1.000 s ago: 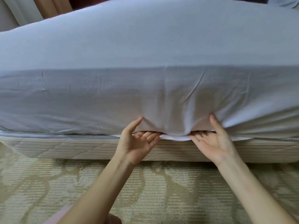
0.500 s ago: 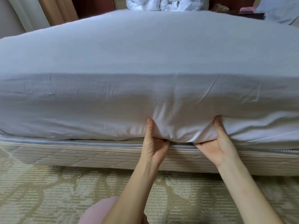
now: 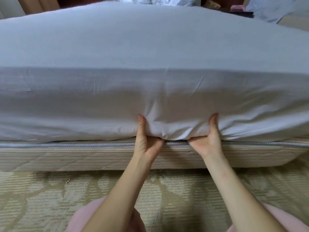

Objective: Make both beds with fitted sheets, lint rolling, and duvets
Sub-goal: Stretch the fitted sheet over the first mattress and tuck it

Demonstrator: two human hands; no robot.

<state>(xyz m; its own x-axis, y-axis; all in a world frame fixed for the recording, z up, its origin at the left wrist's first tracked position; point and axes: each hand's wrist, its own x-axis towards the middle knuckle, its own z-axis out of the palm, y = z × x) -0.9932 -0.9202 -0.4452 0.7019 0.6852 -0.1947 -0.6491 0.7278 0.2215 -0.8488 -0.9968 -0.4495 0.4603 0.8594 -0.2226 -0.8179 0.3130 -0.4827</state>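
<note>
At the bed's near side, where's the fitted sheet (image 3: 150,64) sitting, and what are the hands doing? (asker)

Stretched over the mattress top and side, hem down by the bed base (image 3: 66,156); left hand (image 3: 147,144) and right hand (image 3: 207,141) each clamped on that hem, thumbs up on the cloth, fingers tucked under, hidden; duvet (image 3: 158,0) bundled at the far end (reply)

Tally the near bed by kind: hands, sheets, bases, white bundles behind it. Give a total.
Hands: 2, left hand and right hand
Sheet: 1
Base: 1
White bundle: 1
Total: 5
</note>
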